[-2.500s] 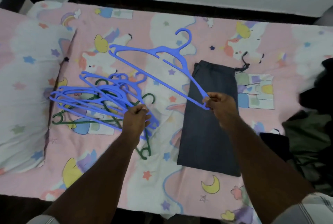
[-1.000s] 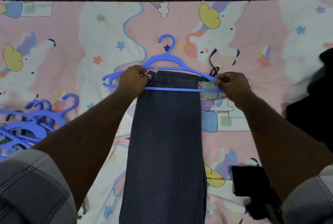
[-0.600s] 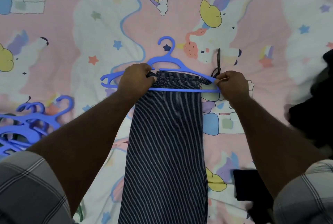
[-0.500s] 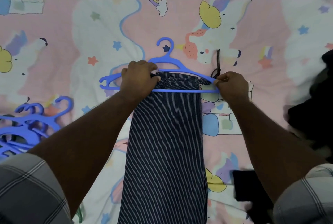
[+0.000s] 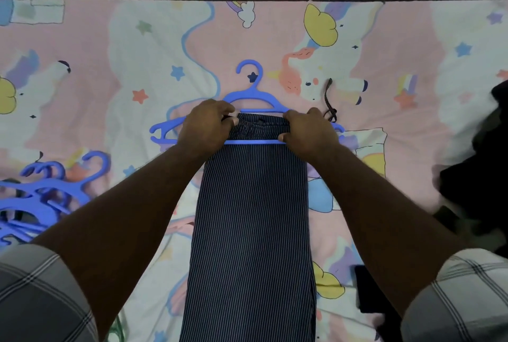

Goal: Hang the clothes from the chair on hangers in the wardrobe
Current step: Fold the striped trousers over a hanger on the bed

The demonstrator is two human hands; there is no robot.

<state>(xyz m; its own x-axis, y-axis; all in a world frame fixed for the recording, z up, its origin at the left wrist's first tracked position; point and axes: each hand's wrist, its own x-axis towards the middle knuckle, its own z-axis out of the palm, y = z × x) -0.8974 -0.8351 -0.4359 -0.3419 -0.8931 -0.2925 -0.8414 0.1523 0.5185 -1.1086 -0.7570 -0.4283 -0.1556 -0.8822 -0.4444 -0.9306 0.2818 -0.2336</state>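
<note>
Lying flat on a pink cartoon-print bedsheet (image 5: 82,72), a pair of dark pinstriped trousers (image 5: 251,231) runs from the lower edge of the view up to a blue hanger (image 5: 254,94), and everything else is placed here relative to that hanger.

Well to the left of the hanger and nearer the person, a heap of spare blue hangers (image 5: 41,196) rests on the sheet, their hooks pointing up and to the right.

At the hanger's left half, the left hand (image 5: 206,128) is curled over the lower bar, covering the hanger's left shoulder. Its fingertips (image 5: 233,121) pinch the left corner of the trousers' waistband, which sits bunched inside the hanger's frame, just above the bar. The hanger's notched left end sticks out beyond the knuckles.

Between the two hands, the lower bar crosses over the top of the trousers, with the waistband showing above it and the legs below it. The hanger's hook points away from the person.

At the hanger's right half, the right hand (image 5: 309,132) is likewise curled, its fingers closed on the right corner of the waistband and its thumb against the bar. Only a small tip of the hanger's right end shows past it.

Just right of that end, a dark drawstring (image 5: 330,102) trails up across the sheet.

Far to the right of the hanger, a pile of dark clothes (image 5: 478,176) lies at the bed's edge.
</note>
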